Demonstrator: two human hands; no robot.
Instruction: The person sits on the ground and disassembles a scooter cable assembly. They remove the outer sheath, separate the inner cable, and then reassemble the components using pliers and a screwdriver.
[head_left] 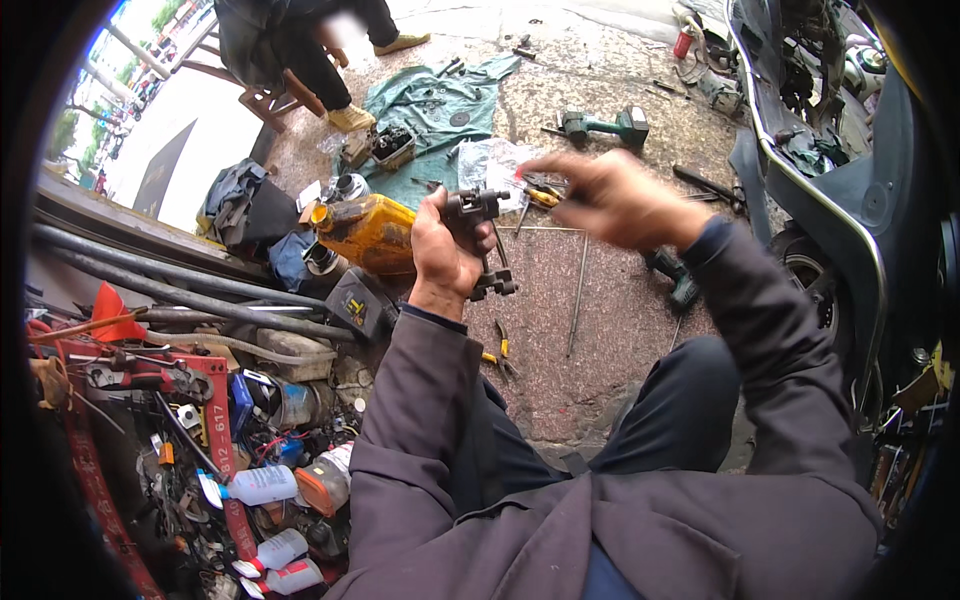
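Observation:
My left hand [440,255] is closed around a black metal mechanical part [474,206] with a blocky upper end, a slim rod and a second block [493,284] at its lower end. Its exact kind I cannot make out. To the right, my right hand [625,200] is raised over the ground and blurred by motion. Its index finger stretches left toward the part, apart from it, and no object shows in the fingers. Yellow-handled pliers [543,194] lie beyond, between the hands. Another pair of yellow-handled pliers [502,350] lies below the left hand.
A yellow jug [368,234] stands left of my left hand. A green cloth [430,110] with parts, a cordless power tool [605,127] and a thin rod [579,295] lie ahead. Vehicle bodywork [845,190] borders the right; bottles [262,485] and clutter fill the lower left. A person [300,50] sits far left.

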